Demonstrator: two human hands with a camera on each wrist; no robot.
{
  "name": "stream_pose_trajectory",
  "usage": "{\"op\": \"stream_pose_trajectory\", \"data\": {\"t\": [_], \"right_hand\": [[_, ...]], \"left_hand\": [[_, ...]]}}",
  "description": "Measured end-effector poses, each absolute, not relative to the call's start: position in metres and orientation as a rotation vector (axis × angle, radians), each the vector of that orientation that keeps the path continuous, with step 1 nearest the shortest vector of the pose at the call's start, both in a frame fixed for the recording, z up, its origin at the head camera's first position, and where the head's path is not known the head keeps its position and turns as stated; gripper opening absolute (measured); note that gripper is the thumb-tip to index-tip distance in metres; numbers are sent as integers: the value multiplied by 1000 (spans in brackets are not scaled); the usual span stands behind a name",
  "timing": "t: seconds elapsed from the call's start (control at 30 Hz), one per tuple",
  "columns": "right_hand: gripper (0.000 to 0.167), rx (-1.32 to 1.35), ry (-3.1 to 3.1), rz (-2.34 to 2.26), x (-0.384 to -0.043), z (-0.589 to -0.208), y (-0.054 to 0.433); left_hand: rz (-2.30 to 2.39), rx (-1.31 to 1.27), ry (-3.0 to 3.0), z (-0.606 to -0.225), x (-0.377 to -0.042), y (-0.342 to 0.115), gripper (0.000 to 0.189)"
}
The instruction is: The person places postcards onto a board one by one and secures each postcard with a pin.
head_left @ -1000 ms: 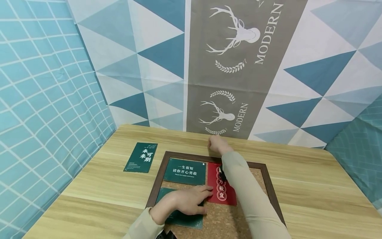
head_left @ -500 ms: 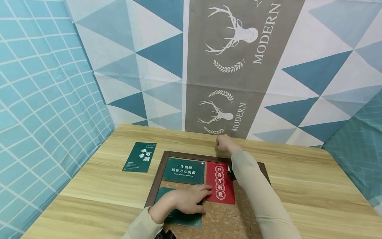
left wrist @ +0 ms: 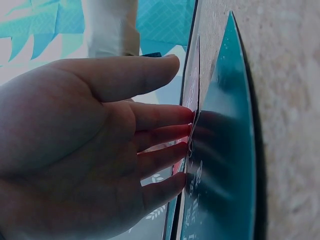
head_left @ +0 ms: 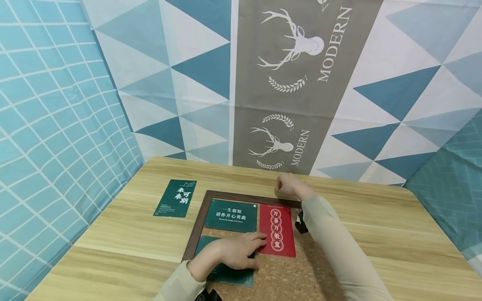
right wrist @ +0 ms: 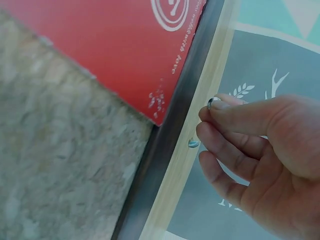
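first, we note the right hand [head_left: 290,185] above the far strip of the wooden table [head_left: 113,240], at the center of the head frame, just beyond the dark frame [head_left: 199,221]. in the right wrist view we see its thumb and index finger pinching a small shiny piece [right wrist: 212,103]; the other fingers curl loosely beneath. a second shiny piece [right wrist: 193,143] shows just beside those fingers; we cannot tell whether it lies on the table or is held.

next, we locate the left hand [head_left: 239,251] at the lower center of the head frame, palm down with fingers extended and relaxed. it spans the lower green card [head_left: 235,276], and its fingertips reach the left edge of the red card [head_left: 277,230]. in the left wrist view we see the thumb raised clear.

outward from the hands, we find the red card upright on the cork board [head_left: 278,274], right of the upper green card [head_left: 231,215]; in the right wrist view one corner of the red card meets the dark frame. the upper green card occupies the board's upper left corner, with the lower green card below it.

farther out, we see a loose green card [head_left: 175,198] on the table, left of the board. behind the table stands a patterned backdrop [head_left: 271,100] with deer heads on gray; a blue grid cloth [head_left: 56,125] fills the left side.
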State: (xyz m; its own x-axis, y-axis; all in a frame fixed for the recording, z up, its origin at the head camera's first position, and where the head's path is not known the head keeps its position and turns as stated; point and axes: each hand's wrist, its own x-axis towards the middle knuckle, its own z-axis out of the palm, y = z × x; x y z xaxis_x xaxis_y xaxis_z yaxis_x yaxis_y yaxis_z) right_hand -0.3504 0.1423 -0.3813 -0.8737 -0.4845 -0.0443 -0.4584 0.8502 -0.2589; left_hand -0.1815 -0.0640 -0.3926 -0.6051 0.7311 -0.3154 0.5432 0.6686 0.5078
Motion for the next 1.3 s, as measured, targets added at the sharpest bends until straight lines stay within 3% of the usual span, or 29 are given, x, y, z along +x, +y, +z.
{"op": "stream_pose_trajectory", "data": {"t": [0.23, 1.3], "right_hand": [[8, -886, 2927, -400, -344, -385, 152], [10, -952, 2911, -480, -313, -383, 173]], "left_hand": [[505, 984, 2376, -394, -182, -65, 53], [513, 982, 2381, -393, -181, -65, 53]]}}
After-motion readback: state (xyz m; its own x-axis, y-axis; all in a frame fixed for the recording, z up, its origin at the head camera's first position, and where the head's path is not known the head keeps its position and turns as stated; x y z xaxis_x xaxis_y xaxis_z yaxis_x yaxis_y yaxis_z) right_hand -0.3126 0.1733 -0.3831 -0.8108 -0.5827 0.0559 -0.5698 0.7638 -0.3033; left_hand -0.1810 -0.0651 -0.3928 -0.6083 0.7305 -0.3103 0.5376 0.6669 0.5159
